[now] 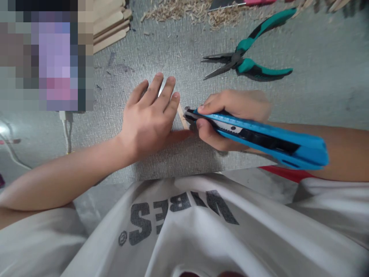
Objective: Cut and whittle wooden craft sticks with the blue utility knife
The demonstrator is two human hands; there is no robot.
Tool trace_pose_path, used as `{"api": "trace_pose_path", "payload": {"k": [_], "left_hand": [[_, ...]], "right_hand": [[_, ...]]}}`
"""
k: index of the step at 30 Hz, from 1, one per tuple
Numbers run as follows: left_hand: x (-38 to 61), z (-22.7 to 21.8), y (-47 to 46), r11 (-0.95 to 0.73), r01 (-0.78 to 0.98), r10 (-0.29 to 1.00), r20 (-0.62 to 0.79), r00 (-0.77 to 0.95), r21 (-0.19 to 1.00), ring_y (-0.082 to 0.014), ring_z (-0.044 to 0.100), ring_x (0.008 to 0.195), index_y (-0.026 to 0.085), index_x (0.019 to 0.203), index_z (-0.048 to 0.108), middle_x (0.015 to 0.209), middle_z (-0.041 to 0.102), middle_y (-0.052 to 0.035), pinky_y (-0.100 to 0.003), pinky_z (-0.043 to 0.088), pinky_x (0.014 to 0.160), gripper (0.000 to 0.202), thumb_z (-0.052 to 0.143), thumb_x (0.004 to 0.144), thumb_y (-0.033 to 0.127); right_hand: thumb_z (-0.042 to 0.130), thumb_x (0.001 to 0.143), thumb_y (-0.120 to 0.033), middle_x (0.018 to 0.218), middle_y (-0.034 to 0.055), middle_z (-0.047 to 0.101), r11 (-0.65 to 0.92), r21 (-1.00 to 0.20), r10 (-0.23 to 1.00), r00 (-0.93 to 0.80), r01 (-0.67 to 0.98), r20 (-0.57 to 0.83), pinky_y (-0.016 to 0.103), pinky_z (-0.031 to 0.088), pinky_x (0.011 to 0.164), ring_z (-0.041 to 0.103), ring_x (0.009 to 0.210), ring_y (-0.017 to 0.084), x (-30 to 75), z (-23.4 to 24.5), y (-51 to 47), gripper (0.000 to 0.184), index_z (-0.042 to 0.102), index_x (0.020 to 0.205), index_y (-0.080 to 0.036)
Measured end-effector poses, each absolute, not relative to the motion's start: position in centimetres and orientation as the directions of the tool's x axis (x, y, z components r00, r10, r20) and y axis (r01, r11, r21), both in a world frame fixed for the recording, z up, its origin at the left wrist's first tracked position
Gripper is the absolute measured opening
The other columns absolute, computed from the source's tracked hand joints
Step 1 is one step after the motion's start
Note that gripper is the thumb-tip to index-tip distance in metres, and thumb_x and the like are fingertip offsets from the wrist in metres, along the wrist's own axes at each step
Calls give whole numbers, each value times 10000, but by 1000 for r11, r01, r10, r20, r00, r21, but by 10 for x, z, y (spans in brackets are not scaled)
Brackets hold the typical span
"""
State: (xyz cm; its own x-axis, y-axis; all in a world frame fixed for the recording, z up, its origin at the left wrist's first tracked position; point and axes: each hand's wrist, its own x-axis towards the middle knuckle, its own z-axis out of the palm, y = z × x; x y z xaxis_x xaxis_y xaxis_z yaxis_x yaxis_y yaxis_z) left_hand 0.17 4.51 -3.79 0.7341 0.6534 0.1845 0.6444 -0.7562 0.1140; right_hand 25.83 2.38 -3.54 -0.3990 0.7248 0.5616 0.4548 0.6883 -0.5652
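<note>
My left hand [154, 115] lies palm down on the grey textured table, fingers stretched out and spread, thumb reaching toward the right. Right beside its index finger, a narrow strip of pale wood [182, 115] shows; the rest of it is hidden, and I cannot tell whether the hand presses on it. My right hand [230, 115] is closed around a blue utility knife [268, 138]. The knife's dark front end points left and sits over the strip's right edge, close to my left thumb. Whether the blade touches the wood is unclear.
Open needle-nose pliers [236, 58] with green-black handles lie beyond my right hand. Wood shavings [178, 10] are heaped at the far edge, near a blade with a pink handle [259, 2]. Craft sticks [111, 23] are stacked far left. A white cable [68, 132] runs below a blurred-out patch.
</note>
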Motion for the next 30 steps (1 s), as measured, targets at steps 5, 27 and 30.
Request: {"api": "trace_pose_path", "payload": {"k": [5,27,30], "left_hand": [[4,-36,48,-702,666,700,72,711,251,-492,565,1725,84,1600,701,1828,600,-248,-705,458,1416,862,558,1169,817],[1,-33,47,-720,663,681,27,732,204,-488,533,1748,109,1674,618,1849,574,-248,-683,431,1427,835,556,1189,785],[2,-31,48,-742,654,664,27,747,149,-505,560,1727,69,1671,621,1825,588,-284,-671,472,1407,910,614,1158,819]], "right_hand": [[684,924,-219,774,-72,701,726,-456,683,-457,515,570,324,508,537,678,608,173,253,-39,19,198,553,1024,-329],[860,898,-318,675,-39,731,245,-901,957,-240,358,164,355,522,593,713,630,182,257,-23,39,144,742,819,-295],[897,887,-309,618,-52,731,143,-951,977,-194,275,91,347,496,502,681,516,180,257,-26,39,174,733,829,-296]]}}
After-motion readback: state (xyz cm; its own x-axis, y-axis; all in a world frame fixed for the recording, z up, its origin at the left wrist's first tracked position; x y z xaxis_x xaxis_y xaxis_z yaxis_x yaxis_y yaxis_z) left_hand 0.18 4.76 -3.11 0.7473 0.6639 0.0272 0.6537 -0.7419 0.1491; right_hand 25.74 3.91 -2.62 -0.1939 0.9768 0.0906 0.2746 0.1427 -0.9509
